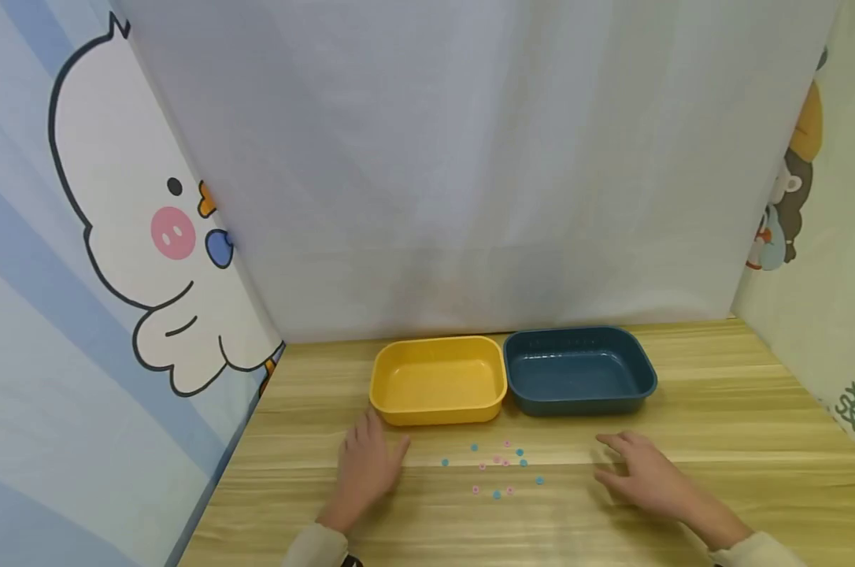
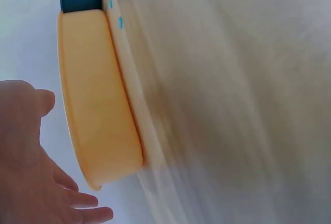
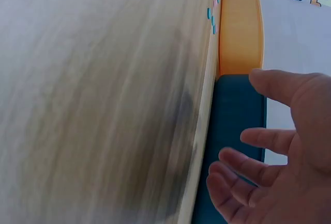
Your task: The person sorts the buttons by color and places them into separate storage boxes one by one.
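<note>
Several small pink and blue ring-like pieces (image 1: 497, 459) lie scattered on the wooden table between the two hands. To their left is my left hand (image 1: 368, 463), fingers spread loosely and holding nothing, close to the front left corner of a yellow tray (image 1: 438, 416). My right hand (image 1: 643, 476) hovers to the right of the pieces, fingers relaxed and apart, with nothing in it. A dark blue tray (image 1: 579, 405) stands beyond it. Both wrist views show bare palms, the left hand (image 2: 31, 167) near the yellow tray and the right hand (image 3: 289, 162) before the blue one.
The two trays stand side by side near the back edge of the wood-grain table (image 1: 293, 441). Behind them hangs a pale curtain (image 1: 470, 173). Cartoon-printed panels rise at the left (image 1: 137, 236) and right (image 1: 810, 315).
</note>
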The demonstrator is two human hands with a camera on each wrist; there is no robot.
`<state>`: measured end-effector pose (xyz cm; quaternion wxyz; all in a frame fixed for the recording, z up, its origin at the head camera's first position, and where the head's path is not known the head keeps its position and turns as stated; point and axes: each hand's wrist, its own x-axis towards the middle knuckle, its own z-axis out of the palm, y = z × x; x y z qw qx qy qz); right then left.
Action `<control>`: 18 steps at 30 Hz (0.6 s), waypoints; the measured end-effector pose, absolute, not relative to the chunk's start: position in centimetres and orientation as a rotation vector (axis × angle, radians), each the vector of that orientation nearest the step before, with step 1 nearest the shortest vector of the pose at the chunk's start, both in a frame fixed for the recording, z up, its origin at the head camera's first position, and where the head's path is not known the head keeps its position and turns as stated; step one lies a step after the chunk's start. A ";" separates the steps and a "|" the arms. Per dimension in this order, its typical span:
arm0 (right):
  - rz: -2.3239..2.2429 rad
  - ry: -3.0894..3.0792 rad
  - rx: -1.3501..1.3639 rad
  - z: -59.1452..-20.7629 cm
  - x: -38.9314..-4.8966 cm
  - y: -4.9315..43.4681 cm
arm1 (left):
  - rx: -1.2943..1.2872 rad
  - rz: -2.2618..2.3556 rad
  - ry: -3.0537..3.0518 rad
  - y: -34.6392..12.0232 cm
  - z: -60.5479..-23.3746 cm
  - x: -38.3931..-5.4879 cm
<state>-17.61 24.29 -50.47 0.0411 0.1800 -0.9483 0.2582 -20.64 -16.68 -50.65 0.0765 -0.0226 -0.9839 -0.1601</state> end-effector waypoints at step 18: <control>0.956 -2.957 1.048 -51.2 -19.9 20.6 | -0.248 -0.715 -2.965 -17.5 -50.1 -25.1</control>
